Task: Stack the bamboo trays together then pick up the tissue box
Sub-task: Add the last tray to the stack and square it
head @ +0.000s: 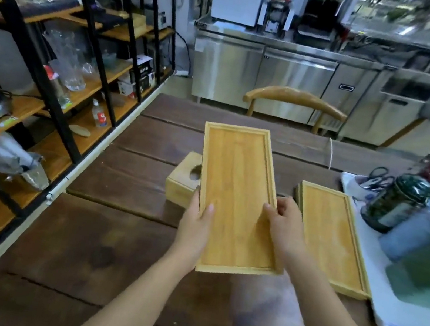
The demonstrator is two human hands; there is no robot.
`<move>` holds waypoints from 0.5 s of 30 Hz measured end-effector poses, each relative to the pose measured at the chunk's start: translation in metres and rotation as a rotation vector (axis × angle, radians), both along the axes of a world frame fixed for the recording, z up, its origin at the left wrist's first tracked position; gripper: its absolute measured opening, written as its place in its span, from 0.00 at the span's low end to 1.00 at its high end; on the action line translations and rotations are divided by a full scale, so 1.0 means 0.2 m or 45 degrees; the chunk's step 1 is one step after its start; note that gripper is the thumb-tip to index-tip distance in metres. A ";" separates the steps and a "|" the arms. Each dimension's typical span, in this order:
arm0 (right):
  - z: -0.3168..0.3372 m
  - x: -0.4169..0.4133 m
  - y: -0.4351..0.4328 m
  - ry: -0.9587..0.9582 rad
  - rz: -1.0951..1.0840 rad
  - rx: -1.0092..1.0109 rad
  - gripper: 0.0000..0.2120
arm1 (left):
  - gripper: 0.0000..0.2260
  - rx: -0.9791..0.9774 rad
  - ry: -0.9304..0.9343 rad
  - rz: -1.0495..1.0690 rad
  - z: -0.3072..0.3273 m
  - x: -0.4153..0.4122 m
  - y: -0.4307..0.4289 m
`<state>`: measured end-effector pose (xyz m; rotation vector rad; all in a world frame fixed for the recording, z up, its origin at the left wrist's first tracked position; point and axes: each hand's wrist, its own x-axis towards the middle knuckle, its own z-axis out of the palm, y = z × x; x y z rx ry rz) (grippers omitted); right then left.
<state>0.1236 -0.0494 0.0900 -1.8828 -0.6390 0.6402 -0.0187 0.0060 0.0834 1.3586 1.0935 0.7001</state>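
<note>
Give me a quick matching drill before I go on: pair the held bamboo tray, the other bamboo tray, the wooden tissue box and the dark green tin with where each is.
1. Held rectangular bamboo tray
2. Second rectangular bamboo tray
3. Square wooden tissue box
4. Dark green round tin

a. On the white cloth
b. Partly hidden behind the lifted tray
c. Flat on the table, right of the hands
d. Gripped by both hands

Pairs: 1-d, 2-c, 3-b, 4-a

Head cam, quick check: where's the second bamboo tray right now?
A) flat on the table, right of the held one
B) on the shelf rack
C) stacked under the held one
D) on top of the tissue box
A: the second tray lies flat on the table, to the right of the held tray that the left hand and the right hand grip by its long edges.
</note>
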 end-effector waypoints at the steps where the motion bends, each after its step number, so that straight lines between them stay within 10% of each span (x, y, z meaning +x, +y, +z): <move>1: -0.01 0.06 -0.06 -0.016 -0.008 0.007 0.08 | 0.19 -0.005 0.001 -0.038 -0.02 0.08 -0.02; 15: -0.25 0.85 -0.53 -0.256 -0.385 -0.418 0.09 | 0.22 -0.133 0.272 -0.454 -0.30 1.04 -0.33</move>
